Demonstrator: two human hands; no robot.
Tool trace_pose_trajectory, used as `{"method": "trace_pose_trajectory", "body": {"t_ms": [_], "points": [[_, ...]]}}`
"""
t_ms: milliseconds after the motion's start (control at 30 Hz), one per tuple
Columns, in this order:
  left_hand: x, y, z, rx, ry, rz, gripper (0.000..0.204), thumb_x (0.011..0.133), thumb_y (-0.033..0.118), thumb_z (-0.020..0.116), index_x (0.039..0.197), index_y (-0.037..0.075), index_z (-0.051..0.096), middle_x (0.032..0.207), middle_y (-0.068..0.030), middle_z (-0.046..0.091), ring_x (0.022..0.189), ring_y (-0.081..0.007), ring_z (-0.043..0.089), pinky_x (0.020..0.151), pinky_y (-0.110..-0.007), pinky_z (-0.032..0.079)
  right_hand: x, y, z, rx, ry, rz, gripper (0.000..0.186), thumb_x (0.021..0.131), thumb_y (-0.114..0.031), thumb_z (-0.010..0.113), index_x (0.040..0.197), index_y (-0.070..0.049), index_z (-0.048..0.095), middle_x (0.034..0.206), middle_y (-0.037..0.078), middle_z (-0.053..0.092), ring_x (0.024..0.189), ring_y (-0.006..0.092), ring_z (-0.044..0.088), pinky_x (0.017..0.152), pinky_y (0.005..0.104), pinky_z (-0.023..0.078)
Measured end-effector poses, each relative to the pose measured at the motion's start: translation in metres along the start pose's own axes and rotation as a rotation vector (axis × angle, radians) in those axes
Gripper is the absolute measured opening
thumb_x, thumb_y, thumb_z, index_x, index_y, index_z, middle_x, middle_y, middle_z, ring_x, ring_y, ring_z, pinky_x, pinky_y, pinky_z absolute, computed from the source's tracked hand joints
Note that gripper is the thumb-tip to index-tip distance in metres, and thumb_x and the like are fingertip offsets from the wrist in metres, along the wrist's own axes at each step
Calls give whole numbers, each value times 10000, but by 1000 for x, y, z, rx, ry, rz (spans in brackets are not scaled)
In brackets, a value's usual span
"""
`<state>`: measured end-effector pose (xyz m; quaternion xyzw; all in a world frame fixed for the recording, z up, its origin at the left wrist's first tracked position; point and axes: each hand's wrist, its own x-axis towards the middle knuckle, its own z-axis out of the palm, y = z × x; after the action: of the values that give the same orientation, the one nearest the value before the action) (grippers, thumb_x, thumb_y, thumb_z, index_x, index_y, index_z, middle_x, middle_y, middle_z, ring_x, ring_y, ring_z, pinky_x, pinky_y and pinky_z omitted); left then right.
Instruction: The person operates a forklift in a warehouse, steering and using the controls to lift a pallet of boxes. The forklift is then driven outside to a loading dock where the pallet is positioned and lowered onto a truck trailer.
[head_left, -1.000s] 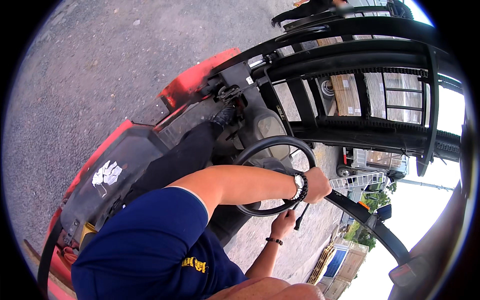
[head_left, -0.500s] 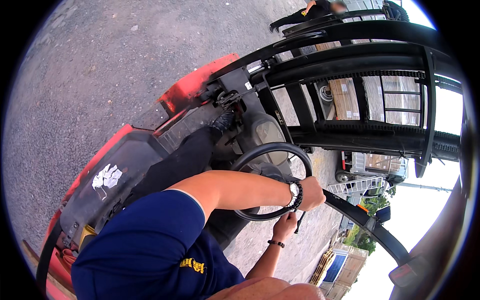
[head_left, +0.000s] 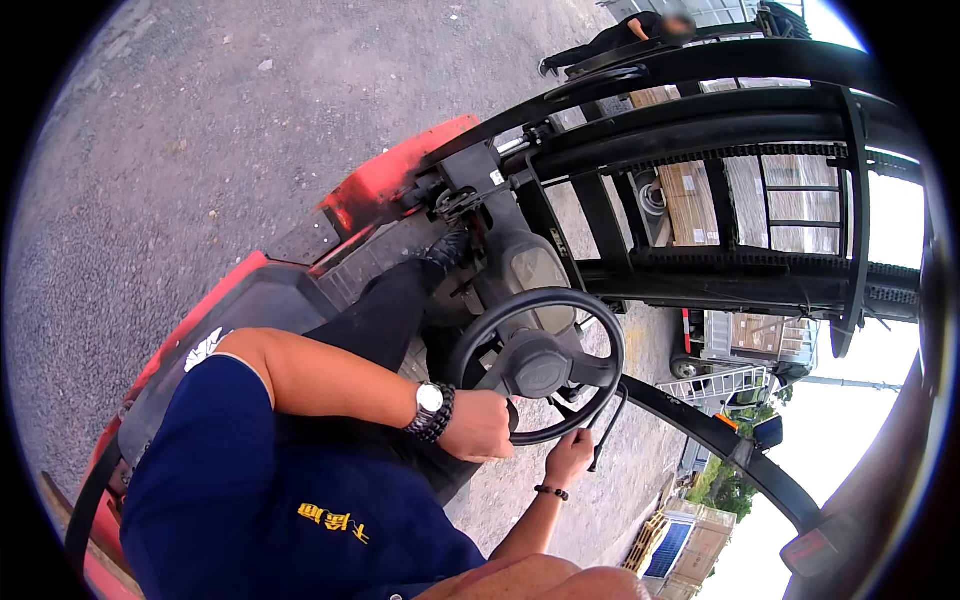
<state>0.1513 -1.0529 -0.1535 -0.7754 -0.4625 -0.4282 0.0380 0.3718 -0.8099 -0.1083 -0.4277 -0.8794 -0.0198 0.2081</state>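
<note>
Your left hand [head_left: 478, 426] sits at the lower left of the steering wheel [head_left: 540, 368], which fills the middle of the frame, tilted. Its fingers are curled and clamped on the wheel's lower-left part; whether on the rim itself or a knob there, you can't tell. A watch [head_left: 430, 400] and a dark bracelet circle that wrist. Your right hand [head_left: 569, 456] comes up from the bottom of the frame, just below the wheel's lower-right rim, beside a thin black lever [head_left: 609, 432]. Its fingers are bent, but you can't tell whether they are clamped on anything. Your dark shoe [head_left: 450, 250] rests near the pedals, left of the wheel. A black mast [head_left: 720, 125] crosses the upper right, with stacked boxes [head_left: 690, 205] visible through it. Another person [head_left: 600, 50] is at the top edge, and a ladder [head_left: 715, 385] is at right.
</note>
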Motion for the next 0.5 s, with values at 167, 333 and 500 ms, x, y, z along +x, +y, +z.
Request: {"method": "trace_pose_trajectory", "body": {"t_ms": [167, 333, 500], "points": [[3, -66, -101, 121, 276, -209, 241, 967, 269, 794, 823, 137, 652, 722, -70, 684, 762, -329, 719, 696, -488, 520, -1, -1, 4, -12, -36, 41, 292, 1051, -172, 624, 838, 28, 627, 826, 224, 669, 785, 445, 643, 720, 561, 469], [142, -128, -104, 157, 447, -312, 253, 920, 255, 786, 748, 112, 667, 658, -117, 678, 676, -408, 714, 624, -535, 535, 7, -1, 3, -20, -23, 25, 285, 1043, -176, 636, 841, 25, 623, 835, 237, 671, 798, 465, 639, 721, 570, 467], [212, -110, -30, 158, 208, -258, 159, 880, 257, 770, 824, 110, 797, 767, -132, 788, 767, -377, 805, 685, -507, 612, 9, -5, 4, -43, -22, 38, 299, 1037, -191, 658, 836, 26, 617, 829, 258, 667, 789, 490, 643, 705, 586, 467]]}}
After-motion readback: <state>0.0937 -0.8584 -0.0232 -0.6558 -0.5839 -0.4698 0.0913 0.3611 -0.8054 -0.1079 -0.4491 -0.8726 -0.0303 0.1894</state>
